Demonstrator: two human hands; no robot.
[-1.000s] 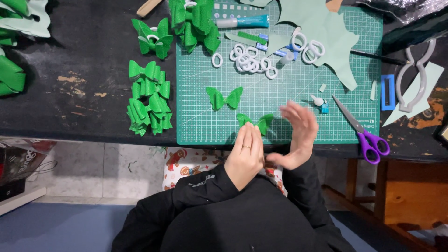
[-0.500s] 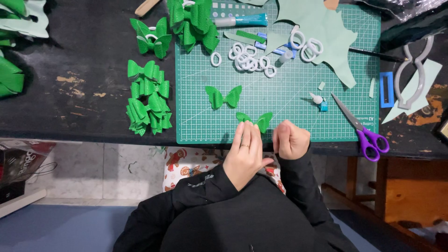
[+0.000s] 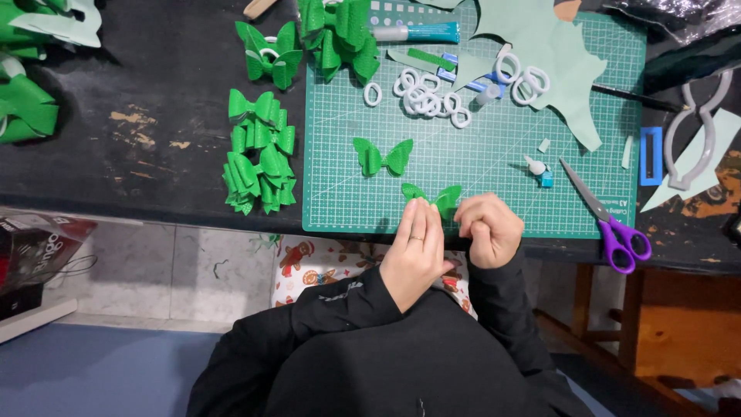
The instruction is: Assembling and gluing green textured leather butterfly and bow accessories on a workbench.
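**Bow Assembly: Pinching the Centre at the Mat's Near Edge**

On the dark tabletop [image 3: 154, 93], a pile of finished green bows [image 3: 258, 158] lies left of the green cutting mat [image 3: 494, 154]. One separate bow [image 3: 384, 156] rests on the mat. The left hand [image 3: 413, 251], fingers extended flat, presses on the green bow in work [image 3: 440, 197] at the mat's near edge. The right hand [image 3: 486, 228], curled closed, pinches the same bow from its right side. White rings [image 3: 421, 93] lie further back; purple-handled scissors [image 3: 610, 220] lie to the right. Judged step: forming the bow's centre. The next move calls for steady pinch pressure.
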